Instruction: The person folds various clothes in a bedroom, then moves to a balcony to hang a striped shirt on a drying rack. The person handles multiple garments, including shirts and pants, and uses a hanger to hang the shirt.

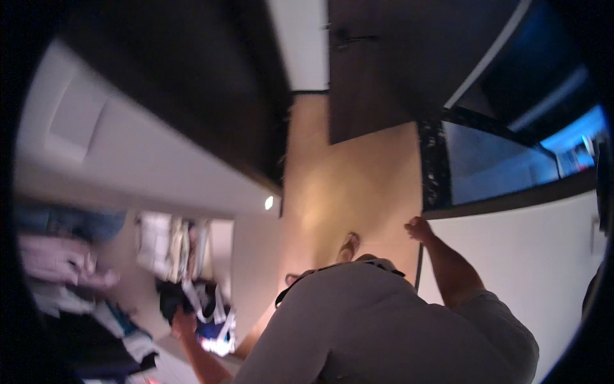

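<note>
My left hand (184, 322) is at the lower left, in front of an open wardrobe shelf. Black fabric (171, 300) shows right at its fingers, but blur hides whether they grip it or only pass before it. Folded light-coloured clothes (154, 245) fill the shelf compartment above, and more dark and white items (211, 302) lie heaped below. My right hand (419, 229) hangs beside a white panel (508, 249) on the right. Its fingers are loosely curled and nothing shows in them.
A tan floor (355, 192) runs ahead, with my sandalled foot (351, 244) on it. A dark door (374, 72) with a lever handle stands ajar in front. A dark threshold (435, 165) leads to a blue-lit room. Pink clothing (57, 259) and a dark cabinet-like surface (192, 86) are on the left.
</note>
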Available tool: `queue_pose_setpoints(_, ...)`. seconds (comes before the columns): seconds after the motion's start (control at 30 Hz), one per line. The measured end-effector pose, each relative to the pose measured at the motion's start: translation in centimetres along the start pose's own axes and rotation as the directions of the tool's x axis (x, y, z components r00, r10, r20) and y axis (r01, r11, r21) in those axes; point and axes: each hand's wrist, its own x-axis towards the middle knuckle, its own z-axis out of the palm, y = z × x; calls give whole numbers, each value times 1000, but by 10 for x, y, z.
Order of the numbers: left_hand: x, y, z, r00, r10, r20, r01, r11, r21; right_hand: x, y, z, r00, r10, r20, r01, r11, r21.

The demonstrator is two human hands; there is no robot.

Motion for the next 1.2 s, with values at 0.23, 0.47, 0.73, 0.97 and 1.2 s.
queue_pose_setpoints(0.23,-7,262,-80,700,694,-167,-513,327,-794,-19,36,26,963,1,268,136,861,-490)
queue_pose_setpoints(0.47,-53,576,5,-244,961,134,-892,-168,-420,-36,44,-24,969,242,60,-247,962,113)
queue_pose_setpoints(0.73,-47,907,-36,-309,802,511,-951,-268,-153,-153,124,-73,344,870,-354,-463,485,742)
queue_pose_setpoints(0.97,-113,1140,-98,-527,738,422,-831,-552,-73,-302,7,-264,-684,636,-356,490,763,422)
queue_pose_setpoints(1.2,-404,1235,-135,-749,568,340,-655,-559,-508,-327,-66,-386,-726,472,-500,348,879,325)
